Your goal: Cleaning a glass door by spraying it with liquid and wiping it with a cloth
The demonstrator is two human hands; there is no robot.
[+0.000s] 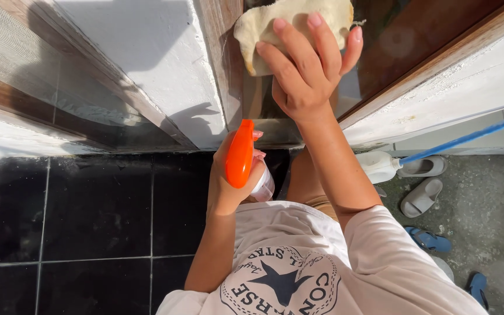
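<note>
Your right hand (305, 70) is pressed flat on a cream cleaning cloth (275, 26) against the glass pane (380, 52) of the window, close to the brown wooden frame post (220, 52) at the pane's left edge. Keep the palm broad on the cloth and the fingers spread as they are, so the pressure falls evenly and the cloth does not bunch under one fingertip. Work right up to the frame post and down to the bottom edge of the pane, where grime tends to gather; that is my judgement, since the glass itself is hard to read in this glare.

Your right arm reaches forward and up, elbow slightly bent, wrist nearly straight. The hand is open, not gripping, only pinning the cloth to the glass.

Your left hand (231, 178) is closed around a spray bottle (262, 185) with an orange trigger head (240, 153), held low near your chest, above the black tiled floor (88, 210), nozzle pointing toward the window's lower edge. Keep it tucked there, clear of the wiping arm.
</note>
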